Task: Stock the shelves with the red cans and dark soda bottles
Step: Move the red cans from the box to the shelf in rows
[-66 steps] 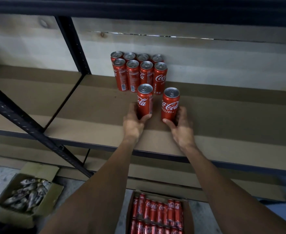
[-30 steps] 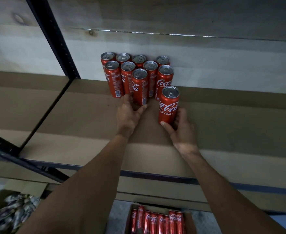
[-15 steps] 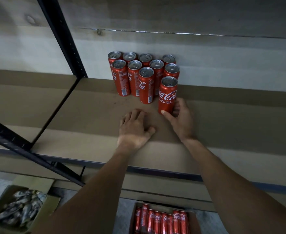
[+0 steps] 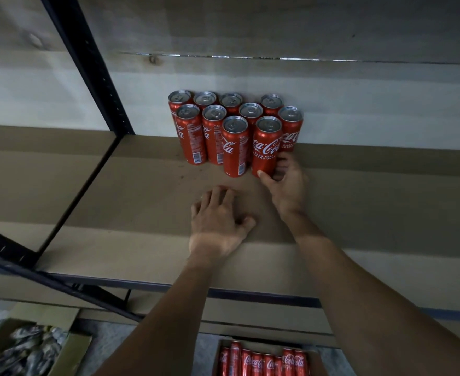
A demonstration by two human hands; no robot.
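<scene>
A red can is gripped near its base by the right hand, thumb in front and fingers curled round its side, and is stood upright on the shelf, just beside the other cans packed left of and beyond that hand against the back wall. The left hand is laid palm down on the shelf, fingers relaxed and nothing held, just nearer than the right hand and apart from the cans. Well below both hands a box of more cans is seen, under the shelf.
</scene>
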